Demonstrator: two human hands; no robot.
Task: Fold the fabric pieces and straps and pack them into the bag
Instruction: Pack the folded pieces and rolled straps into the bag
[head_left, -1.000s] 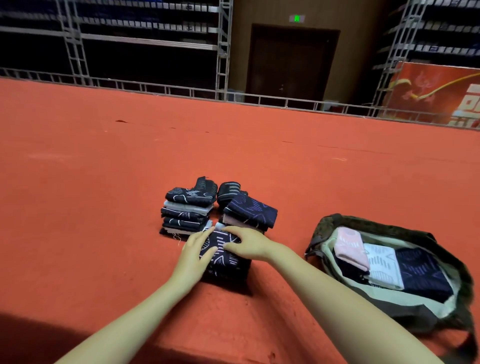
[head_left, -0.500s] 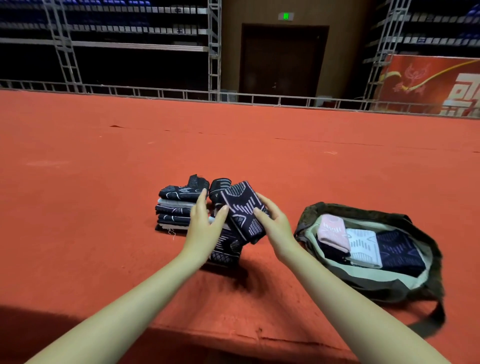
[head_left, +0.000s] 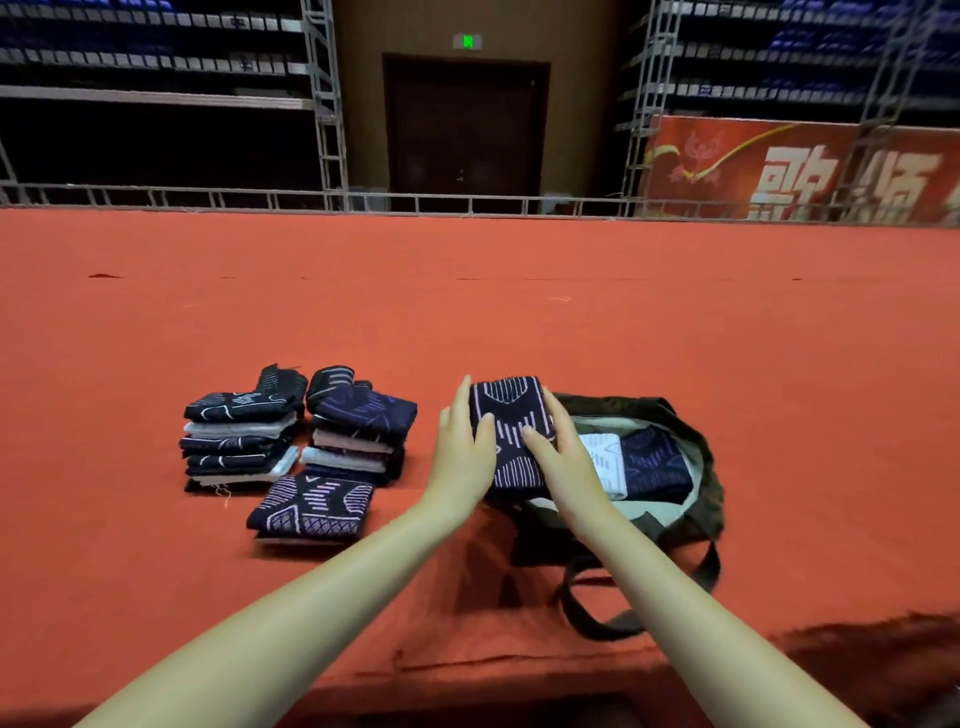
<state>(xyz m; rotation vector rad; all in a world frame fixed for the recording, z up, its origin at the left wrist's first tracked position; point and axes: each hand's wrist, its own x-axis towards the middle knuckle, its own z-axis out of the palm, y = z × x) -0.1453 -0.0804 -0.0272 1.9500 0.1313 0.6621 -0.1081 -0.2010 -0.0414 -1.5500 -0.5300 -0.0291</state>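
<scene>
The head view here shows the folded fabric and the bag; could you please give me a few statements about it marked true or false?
1. Both hands, left hand and right hand, hold one folded patterned piece. True.
2. That piece is over the bag at its left edge. True.
3. The bag holds nothing. False: folded pieces lie inside.
4. One folded piece lies alone in front of two stacks. True.
5. The bag is left of the stacks. False: it is right.

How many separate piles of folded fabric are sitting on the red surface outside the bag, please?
3: a tall stack at the left, a second stack just right of it, and a single folded piece in front of them. Anything behind the stacks would be hidden.
</scene>
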